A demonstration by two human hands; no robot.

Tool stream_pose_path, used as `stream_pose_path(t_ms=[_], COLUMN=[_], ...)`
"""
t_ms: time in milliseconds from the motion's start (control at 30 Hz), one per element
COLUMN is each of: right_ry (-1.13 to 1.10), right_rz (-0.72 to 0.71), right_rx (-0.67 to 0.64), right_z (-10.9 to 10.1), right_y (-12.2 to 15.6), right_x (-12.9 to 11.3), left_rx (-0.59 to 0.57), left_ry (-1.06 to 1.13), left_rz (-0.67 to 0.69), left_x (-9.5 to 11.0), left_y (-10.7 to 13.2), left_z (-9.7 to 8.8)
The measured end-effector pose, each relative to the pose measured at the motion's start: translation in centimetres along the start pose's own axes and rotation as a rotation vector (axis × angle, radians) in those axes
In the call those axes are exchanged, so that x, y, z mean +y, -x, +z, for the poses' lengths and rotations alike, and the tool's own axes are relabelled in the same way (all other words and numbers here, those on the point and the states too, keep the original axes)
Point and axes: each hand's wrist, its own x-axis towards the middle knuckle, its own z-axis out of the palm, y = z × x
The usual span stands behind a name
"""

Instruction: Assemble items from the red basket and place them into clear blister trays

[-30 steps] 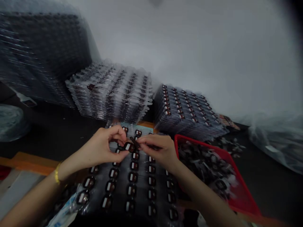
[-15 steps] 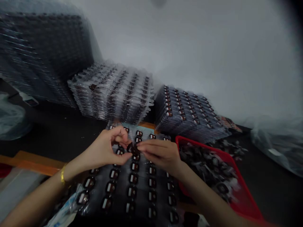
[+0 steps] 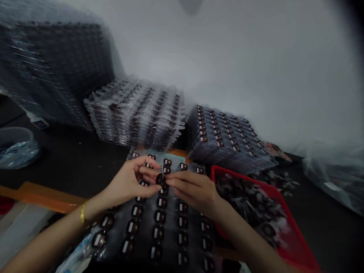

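Small dark brown piece [image 3: 160, 179], rounded, details blurred. Sits between both hands, over the tray [image 3: 171, 227] of similar pieces; left hand [image 3: 126, 181] pinches its left side, right hand [image 3: 196, 187] fingertips grip its right edge.

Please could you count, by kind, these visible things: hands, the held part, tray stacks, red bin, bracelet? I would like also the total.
Hands: 2 (left hand, right hand)
Held part: 1
Tray stacks: 3 (left stack, middle stack, right stack)
Red bin: 1
Bracelet: 1
Total: 8
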Motion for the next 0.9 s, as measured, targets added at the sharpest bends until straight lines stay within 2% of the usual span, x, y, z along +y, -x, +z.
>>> stream_pose_path(t_ms=[233,500,633,800,900], right_ry=[0.093,0.226,0.217,0.204,0.209], right_rz=[0.071,0.072,0.099,0.233,0.204], right_rx=[0.021,0.004,0.024,0.099,0.125], right_z=[0.0,-0.3,0.4,1.7,1.6], right_y=[0.3,0.2,1.0,2.1,2.2], right_x=[-1.6,-2.6,-2.8,-2.7,-2.7], left_rx=[0.037,0.174,0.209,0.275,0.278], left_ry=[0.012,0.080,0.040,-0.011,-0.001], left_rz=[-0.015,-0.013,0.003,0.056,0.086], left_x=[0.0,-0.4,-0.1,-0.6,-0.7], left_y=[0.3,1.2,1.4,1.6,1.8], left_z=[0.2,1.3,1.7,2.4,2.7])
